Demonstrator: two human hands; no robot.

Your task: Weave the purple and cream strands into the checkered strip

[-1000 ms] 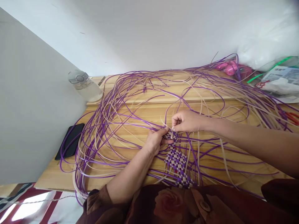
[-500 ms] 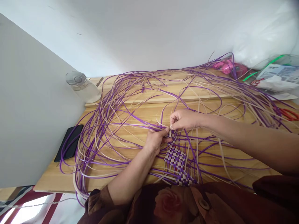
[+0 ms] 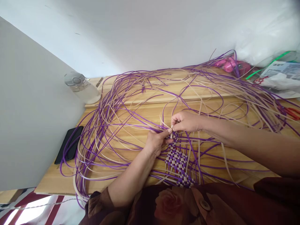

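Note:
A narrow woven piece (image 3: pixel 177 159) of purple and beige strips runs from near my body up to my hands, in a checkered knot pattern. My left hand (image 3: pixel 156 140) is closed on the far end of this weave, thumb on top. Just to its right, my right hand (image 3: pixel 186 121) pinches a beige strip (image 3: pixel 172 127) at the weave's top edge, fingertips nearly touching my left thumb. Long loose purple and beige strips (image 3: pixel 110 103) spread out from both sides of the weave and curve around the table.
On the left lie a black phone (image 3: pixel 69 144) and, behind it, a clear bottle (image 3: pixel 82 87) against the wall. Red-handled scissors (image 3: pixel 292 113), a pink object (image 3: pixel 228 64) and a green-edged plastic pouch (image 3: pixel 281 70) are at the right. The wooden table (image 3: pixel 53 179) ends at the lower left.
My right hand has shifted very slightly, still pinching at the weave's top edge. My left hand keeps its place. The camera view has moved a little.

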